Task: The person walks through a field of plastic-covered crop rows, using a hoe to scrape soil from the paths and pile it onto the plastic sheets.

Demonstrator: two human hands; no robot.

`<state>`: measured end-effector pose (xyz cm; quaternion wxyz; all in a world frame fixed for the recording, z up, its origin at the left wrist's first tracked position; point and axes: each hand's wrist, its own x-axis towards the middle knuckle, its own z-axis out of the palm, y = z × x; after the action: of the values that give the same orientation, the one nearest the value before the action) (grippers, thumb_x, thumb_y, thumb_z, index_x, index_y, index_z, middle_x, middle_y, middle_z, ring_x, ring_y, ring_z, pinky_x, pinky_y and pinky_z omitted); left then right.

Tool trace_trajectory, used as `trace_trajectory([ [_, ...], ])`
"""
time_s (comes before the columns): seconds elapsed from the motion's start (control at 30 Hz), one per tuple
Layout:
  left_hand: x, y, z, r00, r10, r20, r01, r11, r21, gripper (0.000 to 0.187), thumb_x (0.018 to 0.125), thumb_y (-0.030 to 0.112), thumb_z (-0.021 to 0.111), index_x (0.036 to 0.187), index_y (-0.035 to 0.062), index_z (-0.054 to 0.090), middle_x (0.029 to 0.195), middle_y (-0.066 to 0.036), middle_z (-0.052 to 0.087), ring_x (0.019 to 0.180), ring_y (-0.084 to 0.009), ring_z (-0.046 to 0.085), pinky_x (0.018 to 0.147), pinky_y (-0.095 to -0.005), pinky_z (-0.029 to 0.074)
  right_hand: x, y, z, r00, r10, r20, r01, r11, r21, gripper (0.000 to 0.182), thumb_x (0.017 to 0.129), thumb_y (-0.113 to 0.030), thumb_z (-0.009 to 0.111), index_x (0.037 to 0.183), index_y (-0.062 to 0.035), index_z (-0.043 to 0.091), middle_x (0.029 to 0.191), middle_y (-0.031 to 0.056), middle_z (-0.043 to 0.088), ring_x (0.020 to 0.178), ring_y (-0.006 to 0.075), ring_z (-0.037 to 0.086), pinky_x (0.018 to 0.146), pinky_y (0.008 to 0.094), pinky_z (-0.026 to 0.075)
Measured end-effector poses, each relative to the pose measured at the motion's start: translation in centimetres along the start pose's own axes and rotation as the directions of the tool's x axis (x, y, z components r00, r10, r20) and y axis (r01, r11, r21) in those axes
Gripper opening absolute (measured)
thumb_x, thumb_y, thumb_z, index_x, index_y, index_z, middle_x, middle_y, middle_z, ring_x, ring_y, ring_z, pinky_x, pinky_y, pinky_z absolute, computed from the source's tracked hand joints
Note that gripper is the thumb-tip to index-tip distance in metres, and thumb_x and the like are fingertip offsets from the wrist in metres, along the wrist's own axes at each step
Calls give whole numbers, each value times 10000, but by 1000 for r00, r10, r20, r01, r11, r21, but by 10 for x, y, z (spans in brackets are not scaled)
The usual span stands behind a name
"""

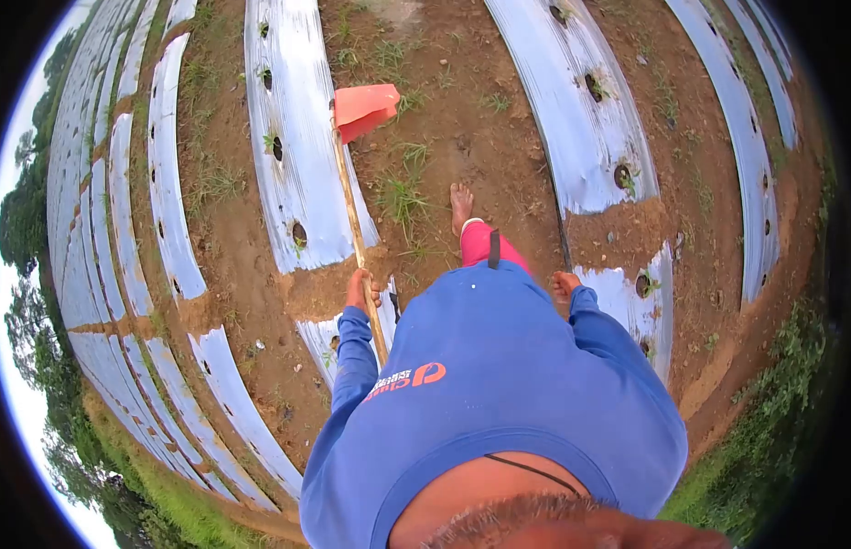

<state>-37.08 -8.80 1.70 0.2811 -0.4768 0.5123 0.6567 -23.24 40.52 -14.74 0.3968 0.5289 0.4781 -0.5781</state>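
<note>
My left hand [363,292] is wrapped round the wooden handle of a hoe [350,203]. Its orange-red blade [365,110] points away from me, over the edge of a silver-plastic-covered bed, and the handle's near end passes beside my blue sleeve. At my right side, my right hand [565,285] hangs with its fingers curled in; no object shows in it. Close by that hand, a thin dark line [555,201] runs along the edge of the right bed. One bare foot [461,205] is on the soil between the beds.
Long beds under silver plastic sheet [572,110] run ahead on both sides, with holes holding small plants. Brown soil paths with grass tufts [403,197] lie between them. A bare soil gap [618,233] crosses the beds. Trees stand far left, and green bushes [782,393] grow at right.
</note>
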Motion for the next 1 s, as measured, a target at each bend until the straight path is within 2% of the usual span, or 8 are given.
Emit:
trace_trajectory([
  [0.17,46,73,16,999,-48,-11,48,999,3,241,674,327,492,737,105,421,499,-24,401,319,-96,326,283,-260,292,49,-178,48,960,54,273,-75,995,68,155,748,-290,524,782,-140,508,610,-20,439,473,122,405,430,291,331],
  [0.27,63,126,44,995,-93,-42,94,995,13,262,679,356,492,722,106,426,508,-28,415,335,-103,340,298,-267,308,38,-306,95,962,-220,160,221,975,13,200,747,-319,551,806,-133,509,608,-24,436,487,106,419,436,273,347],
  [0.37,91,173,78,990,-134,-42,133,991,-29,282,646,386,503,682,122,412,498,-3,393,353,-105,324,317,-242,288,1,-437,133,858,-453,241,464,886,13,310,728,-372,588,880,-112,514,683,-17,482,530,94,452,463,270,388],
  [0.53,158,279,143,962,-251,103,263,957,-124,286,620,393,512,619,132,395,478,2,373,357,-100,316,320,-235,275,28,-590,149,804,-545,238,563,826,-13,377,727,-393,583,957,-104,507,776,9,511,613,102,480,513,282,420],
  [0.6,208,316,157,932,-327,154,352,918,-182,286,615,392,508,601,133,386,467,4,360,358,-99,311,321,-236,267,50,-617,144,818,-548,175,559,829,-16,383,730,-394,576,966,-101,504,792,16,513,638,113,486,527,297,428],
  [0.67,255,371,175,936,-321,144,343,924,-167,293,620,389,491,640,119,379,461,-2,340,361,-104,312,322,-238,265,89,-626,136,933,-361,0,361,933,-6,390,730,-397,556,977,-100,497,803,23,515,643,135,489,535,337,433],
  [0.77,288,446,212,956,-291,45,294,944,-148,308,644,381,466,703,94,371,486,-17,333,371,-110,326,335,-234,278,58,-638,130,984,-86,155,91,995,-26,282,718,-358,535,867,-121,510,752,21,517,638,165,500,559,353,416],
  [1.0,341,618,292,967,-204,155,213,976,-45,366,654,418,479,763,85,376,504,-6,312,402,-107,338,355,-236,291,57,-718,152,987,-139,80,114,959,261,129,733,-242,496,688,-125,464,612,19,472,516,153,475,492,307,425],
])
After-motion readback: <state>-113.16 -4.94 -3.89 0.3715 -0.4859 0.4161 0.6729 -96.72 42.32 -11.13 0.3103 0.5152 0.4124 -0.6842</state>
